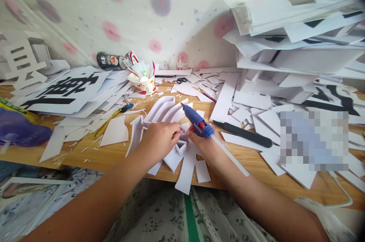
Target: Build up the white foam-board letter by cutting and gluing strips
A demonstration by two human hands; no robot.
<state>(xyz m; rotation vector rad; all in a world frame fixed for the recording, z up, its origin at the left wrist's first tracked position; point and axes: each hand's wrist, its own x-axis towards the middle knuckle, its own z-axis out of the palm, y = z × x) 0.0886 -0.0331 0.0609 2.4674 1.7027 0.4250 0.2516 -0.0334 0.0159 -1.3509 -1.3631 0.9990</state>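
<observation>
A raised character built from white board strips lies at the table's front edge, partly hidden by my hands. My left hand is closed, its fingertips pinched on a small white board piece at the character's middle. My right hand is closed around a blue hot glue gun; its handle is hidden in the palm. The gun's nozzle points up and left over the character's curved strips, and a glue stick sticks out of its back. The right fingertips are close to the left ones.
A long black-handled cutter lies right of my hand. White offcuts cover much of the wooden table. Behind are a paper tub, a dark can and black scissors. Board stacks rise at right; one patch there is pixelated.
</observation>
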